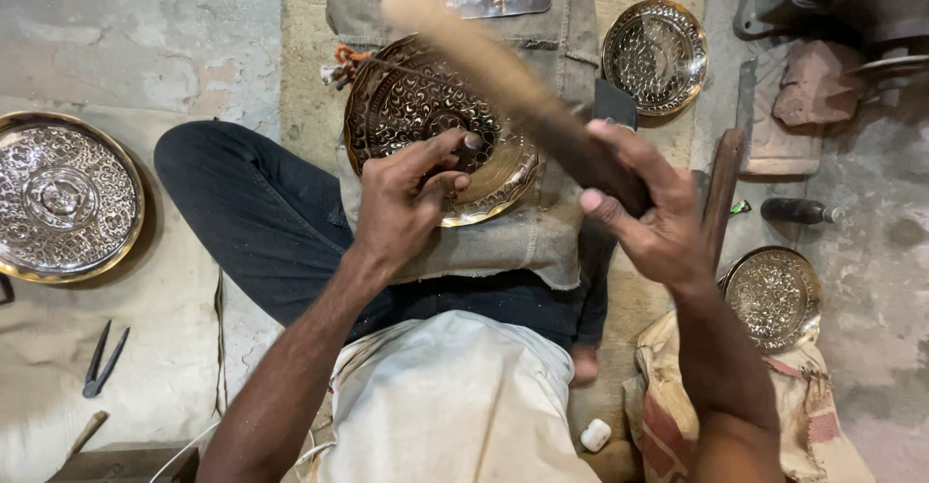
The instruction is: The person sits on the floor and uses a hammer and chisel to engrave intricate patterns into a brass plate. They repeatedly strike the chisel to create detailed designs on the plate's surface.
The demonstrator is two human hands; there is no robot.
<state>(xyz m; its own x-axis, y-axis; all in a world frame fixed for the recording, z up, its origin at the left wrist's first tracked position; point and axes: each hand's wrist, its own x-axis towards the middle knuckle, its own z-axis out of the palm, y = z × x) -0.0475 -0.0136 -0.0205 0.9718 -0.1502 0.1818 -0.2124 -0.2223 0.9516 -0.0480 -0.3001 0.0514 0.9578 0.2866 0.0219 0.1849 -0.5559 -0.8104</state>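
Note:
A round engraved brass plate [406, 96] lies on a grey cloth pad [542, 231] over my lap. My left hand [406, 193] pinches a small dark punch [471, 146] upright against the plate's patterned face. My right hand [644, 207] is shut on the dark handle of a wooden mallet [484, 52], which is raised and blurred above the plate, its pale head toward the top of the view.
A large engraved plate [63, 197] rests on the floor at left, a smaller one [655, 55] at upper right and another [774, 294] on a striped cloth at right. Pliers [102, 362] lie at lower left. A dark-handled tool [798, 212] and a wooden stick [724, 188] sit at right.

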